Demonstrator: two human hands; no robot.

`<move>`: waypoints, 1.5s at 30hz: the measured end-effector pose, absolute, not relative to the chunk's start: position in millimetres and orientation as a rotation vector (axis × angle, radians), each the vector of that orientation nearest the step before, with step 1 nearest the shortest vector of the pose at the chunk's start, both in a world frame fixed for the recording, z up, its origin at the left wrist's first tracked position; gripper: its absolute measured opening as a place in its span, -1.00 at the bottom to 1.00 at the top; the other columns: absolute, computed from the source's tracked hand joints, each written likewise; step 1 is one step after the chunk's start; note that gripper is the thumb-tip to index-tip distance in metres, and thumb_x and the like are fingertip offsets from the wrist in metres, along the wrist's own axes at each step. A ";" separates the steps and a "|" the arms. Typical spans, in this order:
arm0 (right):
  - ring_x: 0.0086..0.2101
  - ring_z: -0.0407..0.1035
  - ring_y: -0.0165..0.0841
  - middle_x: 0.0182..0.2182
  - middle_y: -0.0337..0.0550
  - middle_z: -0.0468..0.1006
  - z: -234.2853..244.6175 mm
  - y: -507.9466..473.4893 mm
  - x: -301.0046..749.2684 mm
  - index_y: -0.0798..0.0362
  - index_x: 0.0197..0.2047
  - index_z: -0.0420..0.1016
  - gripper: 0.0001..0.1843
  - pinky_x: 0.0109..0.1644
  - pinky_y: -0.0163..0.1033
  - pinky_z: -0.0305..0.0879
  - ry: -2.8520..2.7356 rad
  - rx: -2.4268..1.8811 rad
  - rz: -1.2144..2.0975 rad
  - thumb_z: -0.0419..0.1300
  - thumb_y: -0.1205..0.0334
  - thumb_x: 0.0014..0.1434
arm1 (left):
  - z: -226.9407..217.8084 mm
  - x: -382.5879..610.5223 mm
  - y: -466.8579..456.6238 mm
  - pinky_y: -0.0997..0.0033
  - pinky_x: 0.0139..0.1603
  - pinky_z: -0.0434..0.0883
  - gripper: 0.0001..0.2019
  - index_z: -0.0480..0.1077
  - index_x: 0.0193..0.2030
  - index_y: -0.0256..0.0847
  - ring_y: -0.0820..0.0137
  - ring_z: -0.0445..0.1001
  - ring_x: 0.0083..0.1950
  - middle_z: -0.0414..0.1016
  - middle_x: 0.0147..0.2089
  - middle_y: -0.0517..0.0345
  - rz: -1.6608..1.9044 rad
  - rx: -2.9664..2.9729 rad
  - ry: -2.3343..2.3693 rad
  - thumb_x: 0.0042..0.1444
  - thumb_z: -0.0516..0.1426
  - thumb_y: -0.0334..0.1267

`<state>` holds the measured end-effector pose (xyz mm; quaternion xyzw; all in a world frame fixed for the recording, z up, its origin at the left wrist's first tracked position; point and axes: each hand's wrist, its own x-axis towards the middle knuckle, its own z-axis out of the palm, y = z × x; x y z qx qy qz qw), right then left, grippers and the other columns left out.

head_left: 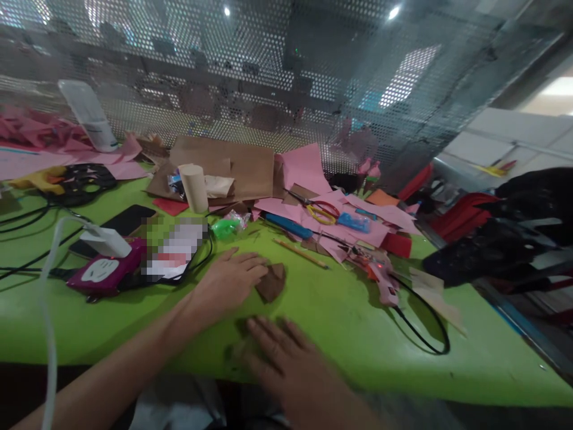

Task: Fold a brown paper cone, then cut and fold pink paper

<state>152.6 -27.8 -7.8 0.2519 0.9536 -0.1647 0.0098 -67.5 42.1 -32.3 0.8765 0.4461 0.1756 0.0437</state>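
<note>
Lime-green, the surface ran along a perforated metal screen with ceiling lights glaring through it. The left hand lay palm down with its fingers stretched out flat, the fingertips resting on the near edge of a small folded brown paper piece at the middle of the surface. The right hand lay near the front edge, also flat with its fingers loosely spread and gripping nothing; it was blurred, and whether something dark lay under it could not be told. Just beyond the brown piece lay a pencil, and to the right of it a pink glue gun whose black cord looped toward the front. Farther back, scissors with yellow and red handles sat on scattered pink paper sheets, beside a brown paper bag and an upright paper roll. To the left were a dark phone and a magenta power bank with a white charger on it. A white bottle leaned against the screen, and a black bag filled the right side.
</note>
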 end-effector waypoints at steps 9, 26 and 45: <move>0.35 -0.10 -0.07 0.39 -0.02 -0.06 -5.7 -33.9 145.9 -0.11 0.42 0.00 -0.23 0.38 0.10 -0.10 3.004 0.771 -0.609 0.14 -0.09 0.23 | -18.4 -60.4 34.3 0.29 -0.07 0.36 -0.78 0.46 -0.07 -0.19 0.26 0.42 -0.09 0.47 -0.15 0.05 0.466 2.641 1.469 0.29 0.01 -0.41; 0.33 -0.03 -0.09 0.38 -0.11 0.06 -5.9 26.1 177.7 -0.12 0.41 0.00 -0.32 0.34 0.23 -0.06 2.864 1.358 -0.182 -0.05 -0.16 0.32 | -8.7 -73.9 38.9 0.16 0.23 0.24 -0.72 0.41 -0.02 -0.16 0.28 0.38 0.20 0.42 0.22 0.11 0.423 2.622 1.249 0.24 0.00 -0.49; 0.01 0.46 -0.23 0.05 -0.14 0.56 -4.7 -34.9 227.0 -0.13 0.17 0.35 -0.63 0.09 -0.15 0.37 3.322 1.556 -0.193 0.08 0.15 0.31 | -20.6 -76.8 38.2 -0.02 0.31 0.08 -0.57 0.39 0.15 0.14 0.20 0.24 0.33 0.35 0.29 0.21 0.426 2.613 1.244 0.23 0.09 -0.43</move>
